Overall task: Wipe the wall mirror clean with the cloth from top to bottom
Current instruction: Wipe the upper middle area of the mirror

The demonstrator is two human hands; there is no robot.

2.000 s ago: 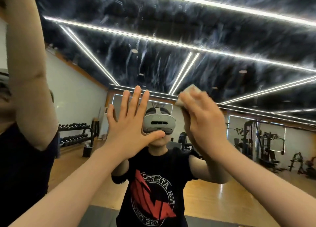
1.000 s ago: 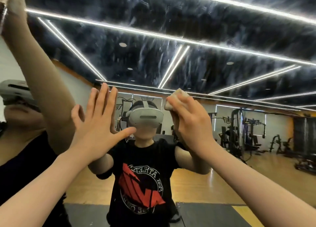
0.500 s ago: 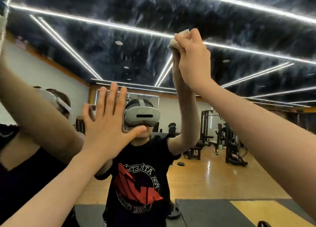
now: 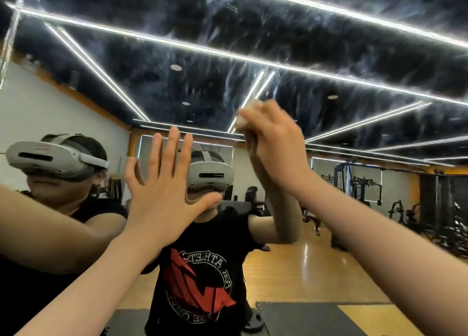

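The wall mirror (image 4: 329,57) fills the view, with pale smears across its upper part over the reflected dark ceiling. My right hand (image 4: 276,143) is shut on a small pale cloth (image 4: 244,117) and presses it to the glass near mid-height; it is blurred by motion. My left hand (image 4: 162,193) lies flat on the mirror with fingers spread, to the left of the cloth. My own reflection in a black shirt (image 4: 202,272) shows between my arms.
A second reflection of a person with a headset (image 4: 55,158) shows at the left, beyond a vertical mirror seam (image 4: 10,39). Reflected gym machines (image 4: 379,191) stand at the right, with a wooden floor (image 4: 304,272) and dark mats (image 4: 304,320) below.
My right hand rose with the cloth to the upper glass half a second ago and has now come back down to about head height. My left hand stayed flat on the mirror.
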